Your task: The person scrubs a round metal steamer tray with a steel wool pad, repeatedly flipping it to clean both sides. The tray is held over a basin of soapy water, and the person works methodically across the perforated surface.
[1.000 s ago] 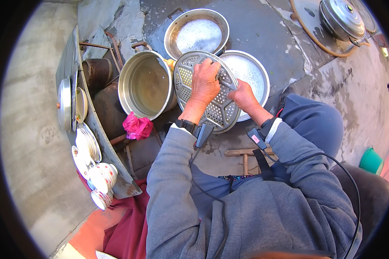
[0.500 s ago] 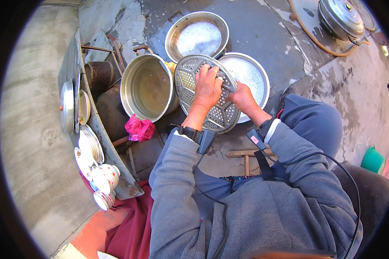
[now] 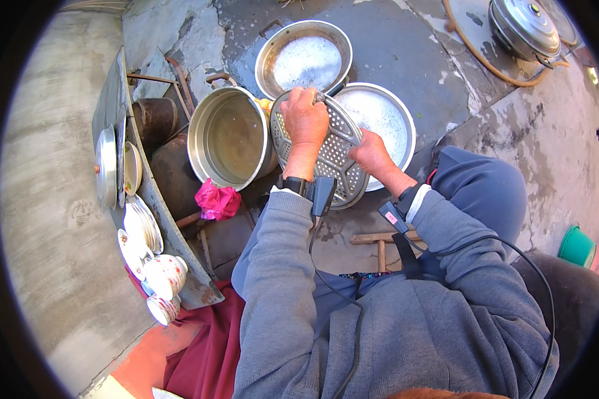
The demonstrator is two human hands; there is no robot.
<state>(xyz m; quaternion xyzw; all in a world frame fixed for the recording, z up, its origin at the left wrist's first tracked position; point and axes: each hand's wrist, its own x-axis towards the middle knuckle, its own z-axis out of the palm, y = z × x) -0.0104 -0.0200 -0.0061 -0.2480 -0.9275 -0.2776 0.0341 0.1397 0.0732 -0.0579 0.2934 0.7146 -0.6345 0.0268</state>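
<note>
Strainer plate (image 3: 326,149), perforated, held tilted: left hand (image 3: 305,118) fingers curled over its top rim, right hand (image 3: 369,154) fingers gripping its lower edge, above soapy basin (image 3: 396,116).

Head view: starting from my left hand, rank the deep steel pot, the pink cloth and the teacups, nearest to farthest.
From the left hand:
1. Deep steel pot, just to its left.
2. Pink cloth, lower left, below the pot.
3. Teacups, far lower left, on the rack's end.

Both hands (image 3: 305,120) (image 3: 369,154) grip perforated steamer plate (image 3: 333,156).
</note>
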